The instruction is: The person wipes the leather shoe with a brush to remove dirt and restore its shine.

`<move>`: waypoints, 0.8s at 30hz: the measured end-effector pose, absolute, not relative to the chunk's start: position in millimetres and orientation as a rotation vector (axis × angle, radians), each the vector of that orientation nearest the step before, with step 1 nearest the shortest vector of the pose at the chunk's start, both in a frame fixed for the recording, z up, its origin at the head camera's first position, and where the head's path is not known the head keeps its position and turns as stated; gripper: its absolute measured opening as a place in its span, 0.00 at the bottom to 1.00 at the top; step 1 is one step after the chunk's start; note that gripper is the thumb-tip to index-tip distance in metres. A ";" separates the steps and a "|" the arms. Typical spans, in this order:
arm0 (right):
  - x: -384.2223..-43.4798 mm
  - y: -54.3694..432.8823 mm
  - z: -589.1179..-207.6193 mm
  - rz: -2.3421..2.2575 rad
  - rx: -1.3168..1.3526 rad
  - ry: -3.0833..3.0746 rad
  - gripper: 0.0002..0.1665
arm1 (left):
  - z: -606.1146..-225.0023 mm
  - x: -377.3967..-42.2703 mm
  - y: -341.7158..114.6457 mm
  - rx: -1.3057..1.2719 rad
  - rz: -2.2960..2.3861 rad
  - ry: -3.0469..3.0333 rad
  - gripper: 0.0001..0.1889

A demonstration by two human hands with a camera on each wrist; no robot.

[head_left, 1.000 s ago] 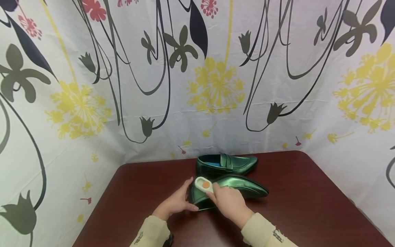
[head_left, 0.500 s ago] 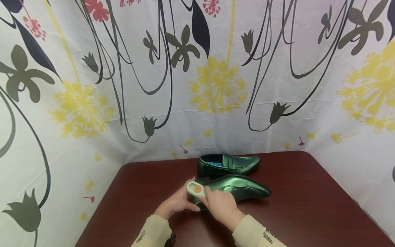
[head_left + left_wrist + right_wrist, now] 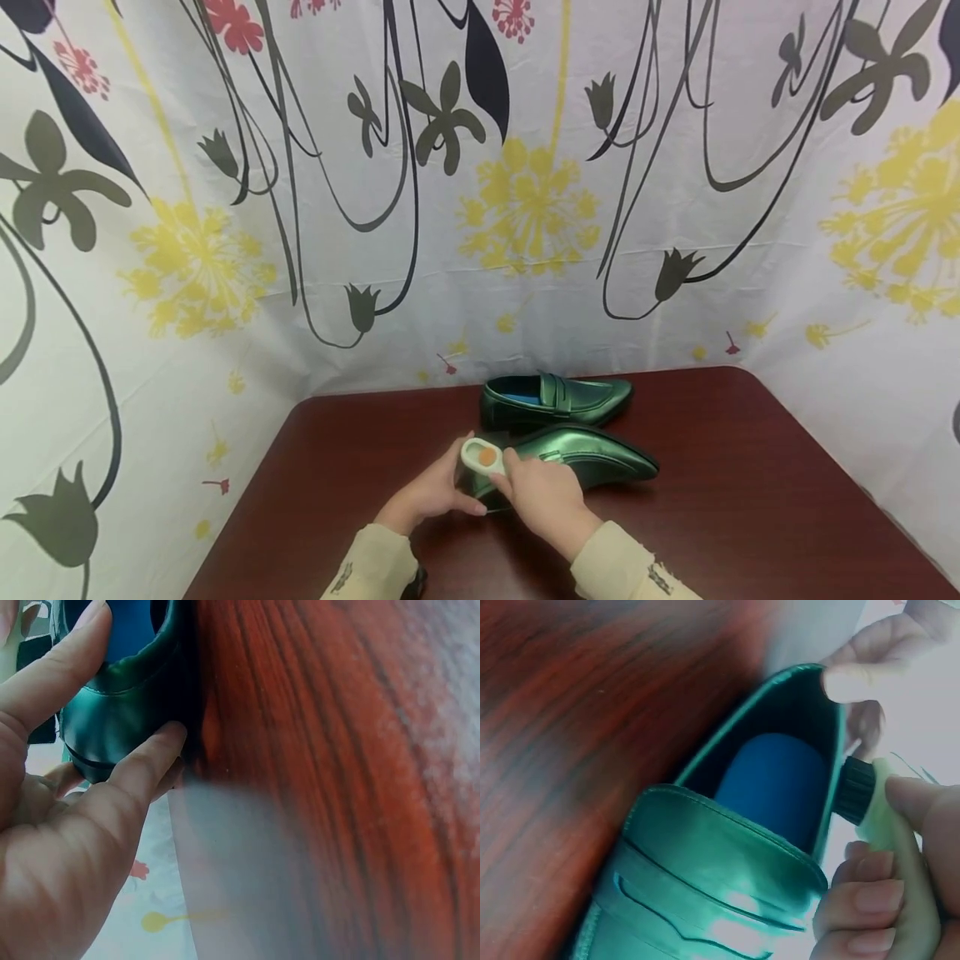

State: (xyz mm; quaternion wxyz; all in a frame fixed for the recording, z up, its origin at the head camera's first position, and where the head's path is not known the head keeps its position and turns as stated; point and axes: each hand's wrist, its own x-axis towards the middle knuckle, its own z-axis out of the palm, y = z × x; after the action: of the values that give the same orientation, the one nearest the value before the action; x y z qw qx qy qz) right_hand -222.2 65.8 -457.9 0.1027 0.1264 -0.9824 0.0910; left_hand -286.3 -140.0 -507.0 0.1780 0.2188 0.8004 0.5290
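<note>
A shiny green penny loafer [image 3: 607, 458] lies tipped on its side, its opening towards me and a blue insole [image 3: 776, 787] inside. My left hand [image 3: 427, 492] holds its heel; in the left wrist view the thumb is at the opening's rim and the fingers [image 3: 146, 765] are round the back. My right hand [image 3: 551, 496] grips a pale green shoe brush [image 3: 480, 457] with an orange dot on it. Dark bristles [image 3: 855, 791] meet the loafer's side near the heel in the right wrist view.
The matching green loafer [image 3: 592, 400] stands upright just behind, toe to the right. Both are on a dark red wooden table [image 3: 750, 500] with rounded back corners. A white flower-printed cloth [image 3: 420, 242] hangs close behind and along both sides.
The brush in my right hand has moved left along the loafer towards the heel, then slightly back right. My left hand keeps its hold on the heel.
</note>
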 end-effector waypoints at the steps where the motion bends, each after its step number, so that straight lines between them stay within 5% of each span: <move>1: -221.9 67.4 -456.4 0.269 0.361 -2.897 0.23 | -506.9 -286.2 -139.5 0.612 1.495 2.264 0.64; 24: -212.2 159.3 -443.2 0.293 0.167 -2.841 0.21 | -502.2 -281.7 -139.4 0.517 1.466 2.243 0.63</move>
State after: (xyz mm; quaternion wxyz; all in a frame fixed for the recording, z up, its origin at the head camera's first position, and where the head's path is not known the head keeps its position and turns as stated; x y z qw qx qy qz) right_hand -212.2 159.3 -443.2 0.1398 0.0579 -0.9833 0.1013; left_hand -281.7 -139.4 -502.2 0.2047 0.1855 0.8045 0.5258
